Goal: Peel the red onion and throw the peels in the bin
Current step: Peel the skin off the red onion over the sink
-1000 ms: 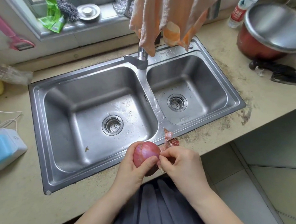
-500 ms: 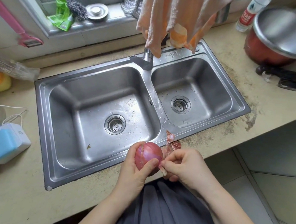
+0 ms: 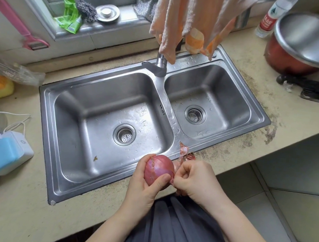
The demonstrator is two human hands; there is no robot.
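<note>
My left hand holds a red onion over the counter's front edge, thumb pressed on its lower right side. The onion's skin is pinkish-purple with a torn strip at its top left. My right hand is closed beside it, pinching a thin strip of peel at the onion's right side. Loose dry peel sticks up behind my right hand, over the sink's front rim. No bin is in view.
A steel double sink fills the counter, with a faucet at the back and orange cloths hanging above. A red pot with a steel lid stands far right; a blue-white device sits left. Tiled floor lies lower right.
My hands stay together at the sink's front edge. My right hand has pulled the pinched peel a little down and away from the onion; the onion has turned slightly in my left hand.
</note>
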